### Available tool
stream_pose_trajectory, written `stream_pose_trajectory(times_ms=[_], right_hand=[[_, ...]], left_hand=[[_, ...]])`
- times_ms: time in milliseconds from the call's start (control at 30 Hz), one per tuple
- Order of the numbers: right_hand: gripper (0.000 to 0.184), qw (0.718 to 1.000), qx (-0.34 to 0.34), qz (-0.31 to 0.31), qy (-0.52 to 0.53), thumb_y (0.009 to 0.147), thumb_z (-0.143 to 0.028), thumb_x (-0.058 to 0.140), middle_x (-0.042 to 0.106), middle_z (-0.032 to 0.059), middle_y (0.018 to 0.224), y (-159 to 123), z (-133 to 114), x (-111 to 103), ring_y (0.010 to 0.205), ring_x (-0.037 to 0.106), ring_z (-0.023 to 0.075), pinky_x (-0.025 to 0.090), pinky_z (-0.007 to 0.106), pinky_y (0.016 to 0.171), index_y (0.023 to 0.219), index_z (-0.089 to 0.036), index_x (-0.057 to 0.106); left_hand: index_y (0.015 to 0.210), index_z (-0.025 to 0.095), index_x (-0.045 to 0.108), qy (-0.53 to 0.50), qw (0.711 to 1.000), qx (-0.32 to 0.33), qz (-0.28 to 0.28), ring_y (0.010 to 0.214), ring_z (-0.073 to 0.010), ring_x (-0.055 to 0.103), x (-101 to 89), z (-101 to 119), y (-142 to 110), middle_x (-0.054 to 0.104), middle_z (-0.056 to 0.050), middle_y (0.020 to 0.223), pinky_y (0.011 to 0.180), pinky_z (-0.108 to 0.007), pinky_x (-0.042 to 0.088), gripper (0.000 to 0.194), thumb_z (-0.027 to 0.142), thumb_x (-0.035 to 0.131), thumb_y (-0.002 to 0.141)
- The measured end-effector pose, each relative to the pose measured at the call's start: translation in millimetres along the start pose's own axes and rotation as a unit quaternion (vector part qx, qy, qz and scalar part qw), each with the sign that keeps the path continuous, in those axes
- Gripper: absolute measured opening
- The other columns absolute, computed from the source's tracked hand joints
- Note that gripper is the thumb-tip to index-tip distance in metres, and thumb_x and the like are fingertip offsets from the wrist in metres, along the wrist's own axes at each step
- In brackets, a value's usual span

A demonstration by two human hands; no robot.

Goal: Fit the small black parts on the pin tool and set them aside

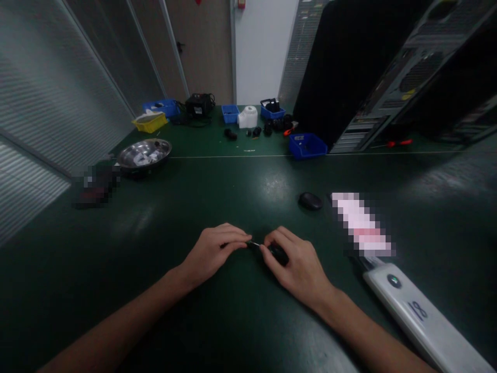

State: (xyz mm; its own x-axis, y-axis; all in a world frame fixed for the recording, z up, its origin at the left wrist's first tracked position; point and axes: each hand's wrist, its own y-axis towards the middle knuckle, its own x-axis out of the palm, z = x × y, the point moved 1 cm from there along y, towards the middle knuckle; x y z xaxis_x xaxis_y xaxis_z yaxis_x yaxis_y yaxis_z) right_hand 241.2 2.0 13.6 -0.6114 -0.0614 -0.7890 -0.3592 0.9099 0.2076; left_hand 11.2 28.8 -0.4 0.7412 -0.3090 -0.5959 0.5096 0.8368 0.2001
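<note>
Both of my hands meet just above the green tabletop in the lower middle of the view. My left hand (219, 248) is closed in a pinch at a small, thin piece with a pale edge (254, 243); most of that piece is hidden by the fingertips. Curled round a dark rounded object (278, 254), my right hand (297, 259) has its thumb and forefinger close to the same thin piece. I cannot make out the kind of either thing. A black computer mouse (310, 201) lies on the table beyond my right hand.
On the right lie a pixelated phone-like slab (361, 223) and a white power bank marked 18 (423, 311). A metal bowl (163, 150) with white pieces stands back left. Further back are a blue bin (306, 147), a yellow bin (151, 124) and black parts (230, 134).
</note>
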Motion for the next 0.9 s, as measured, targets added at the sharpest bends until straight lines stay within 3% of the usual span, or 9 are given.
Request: stream_pose_trajectory(times_ms=[267,533,900], right_hand=[[0.015,0.998,-0.024,-0.036,-0.039,0.101,-0.033,0.052,0.064,0.0001,0.095,-1.7,-2.6,1.8,0.069,0.059,0.0128,0.04,0.028,0.063,0.098,-0.024,0.062],[0.016,1.0,-0.022,-0.008,0.003,0.102,-0.033,0.052,0.064,0.001,0.095,-2.0,-2.3,1.8,0.073,0.061,0.0126,0.042,0.025,0.062,0.096,-0.022,0.062],[0.022,0.996,-0.001,0.008,-0.083,0.103,-0.037,0.049,0.065,0.0013,0.096,-1.2,3.2,-1.4,0.07,0.061,0.0122,0.04,0.027,0.06,0.096,-0.023,0.064]], left_hand=[[0.118,0.026,0.07,0.07,0.993,0.093,-0.029,0.111,-0.0086,0.061,6.5,4.2,-3.7,0.072,0.003,0.118,0.097,-0.025,0.053,0.027,0.019,0.053,0.099],[0.126,0.031,0.066,0.065,0.996,0.053,-0.006,0.105,-0.0113,0.06,4.9,10.6,-3.7,0.069,0.0,0.114,0.091,-0.029,0.053,0.03,0.025,0.055,0.099],[0.148,0.033,0.045,0.165,0.982,0.015,-0.088,0.104,-0.0196,0.052,3.0,22.0,-2.5,0.059,-0.007,0.114,0.088,-0.038,0.049,0.05,0.022,0.045,0.099]])
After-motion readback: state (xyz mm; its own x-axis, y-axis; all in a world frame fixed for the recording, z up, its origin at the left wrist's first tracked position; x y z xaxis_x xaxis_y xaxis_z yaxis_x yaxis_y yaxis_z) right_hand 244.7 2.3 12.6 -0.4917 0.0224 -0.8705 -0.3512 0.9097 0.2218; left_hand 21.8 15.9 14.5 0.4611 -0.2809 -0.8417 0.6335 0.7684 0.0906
